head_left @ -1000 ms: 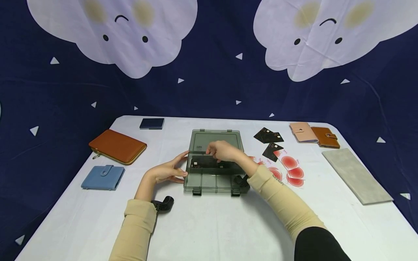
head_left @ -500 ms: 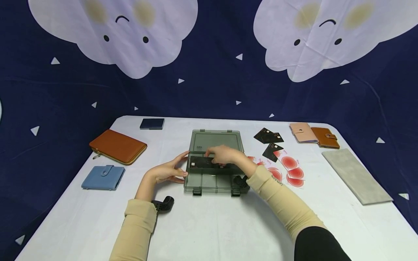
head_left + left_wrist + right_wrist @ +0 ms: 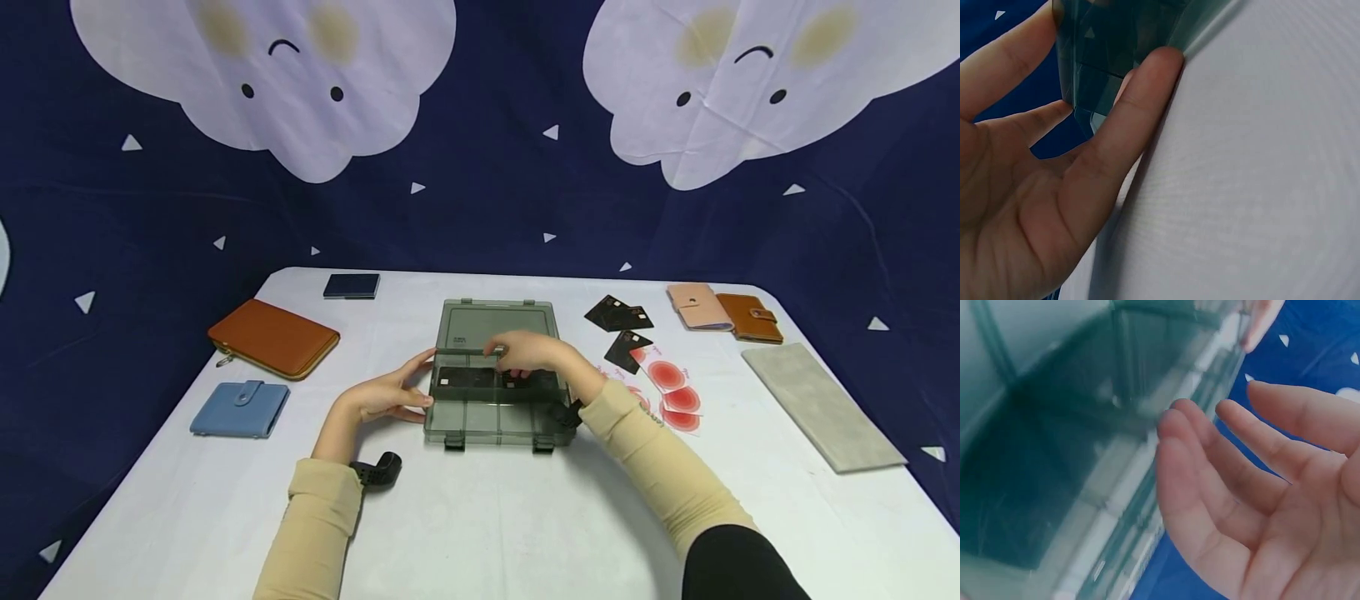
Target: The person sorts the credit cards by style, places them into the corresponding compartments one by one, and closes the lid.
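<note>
1. Storage box, smoky clear plastic, sits mid-table in the head view, lid laid open toward 12 o'clock. Two black cards already lie flat in its back compartment; front compartments look bare. Left hand presses the box's 9 o'clock wall with straight fingers. Right hand hovers over the back compartment, fingers relaxed, nothing visibly pinched. Judgement: partly filled; loose black cards and red-dot cards at 2–3 o'clock of the box remain outside. Wallets rest apart: orange zip one and blue one at 9–10 o'clock, pink and tan at 2 o'clock, grey pad at 3.

2. Left wrist view: left-hand fingers extended, tips touching the box corner where it meets the white table.

3. Right wrist view: right hand open, fingers loosely spread, holding nothing, just beside the box wall; view is blurry.
</note>
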`<state>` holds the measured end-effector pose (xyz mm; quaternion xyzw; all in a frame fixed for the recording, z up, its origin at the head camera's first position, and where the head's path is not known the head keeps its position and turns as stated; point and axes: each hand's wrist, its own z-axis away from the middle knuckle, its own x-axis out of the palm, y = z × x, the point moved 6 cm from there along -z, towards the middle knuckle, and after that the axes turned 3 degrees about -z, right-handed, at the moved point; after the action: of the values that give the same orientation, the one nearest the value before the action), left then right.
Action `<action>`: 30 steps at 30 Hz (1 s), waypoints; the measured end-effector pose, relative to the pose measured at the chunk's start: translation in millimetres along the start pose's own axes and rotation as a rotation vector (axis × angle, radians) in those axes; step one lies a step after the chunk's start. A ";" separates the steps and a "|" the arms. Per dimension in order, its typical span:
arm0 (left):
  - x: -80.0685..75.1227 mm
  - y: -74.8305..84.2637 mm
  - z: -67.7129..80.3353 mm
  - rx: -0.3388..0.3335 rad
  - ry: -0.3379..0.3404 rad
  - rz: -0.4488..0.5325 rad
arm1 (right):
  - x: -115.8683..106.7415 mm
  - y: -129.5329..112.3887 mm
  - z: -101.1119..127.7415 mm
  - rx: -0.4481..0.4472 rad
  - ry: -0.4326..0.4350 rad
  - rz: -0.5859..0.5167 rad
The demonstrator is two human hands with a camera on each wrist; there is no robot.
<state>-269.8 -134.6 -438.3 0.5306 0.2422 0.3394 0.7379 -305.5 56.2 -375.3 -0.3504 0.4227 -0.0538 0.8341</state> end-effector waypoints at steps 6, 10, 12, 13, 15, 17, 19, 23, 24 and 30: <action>-0.5 -0.5 -0.1 -0.004 0.010 -0.001 | -26.7 17.5 10.8 -0.041 0.156 -0.101; 0.1 -0.4 -0.9 -0.001 0.009 0.006 | -45.1 36.2 17.9 -0.039 0.299 -0.143; 0.3 -0.6 -1.1 0.000 0.007 0.005 | -54.0 46.8 21.4 -0.031 0.373 -0.134; 0.3 -0.7 -1.3 0.000 0.007 0.006 | -58.2 52.7 23.0 -0.025 0.408 -0.123; 0.6 -1.0 -1.7 0.001 0.003 0.006 | -66.4 65.4 25.5 -0.003 0.481 -0.086; 0.3 -1.5 -1.8 0.001 0.003 0.005 | -73.6 78.4 26.5 0.030 0.541 -0.031; 0.0 -1.9 -1.9 0.000 0.004 0.005 | -79.6 93.3 26.8 0.083 0.575 0.049; -0.4 -2.2 -2.6 -0.004 0.005 0.000 | -88.3 127.5 27.4 0.245 0.550 0.186; -0.3 -2.1 -2.6 -0.005 0.006 -0.001 | -90.0 136.2 27.9 0.286 0.535 0.200; 0.4 -1.6 -2.0 -0.004 0.014 0.000 | -93.2 168.9 31.1 0.411 0.414 0.212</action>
<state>-270.6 -133.4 -440.4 0.5269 0.2466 0.3434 0.7373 -376.7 235.3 -407.2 -0.1101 0.5979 -0.1211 0.7847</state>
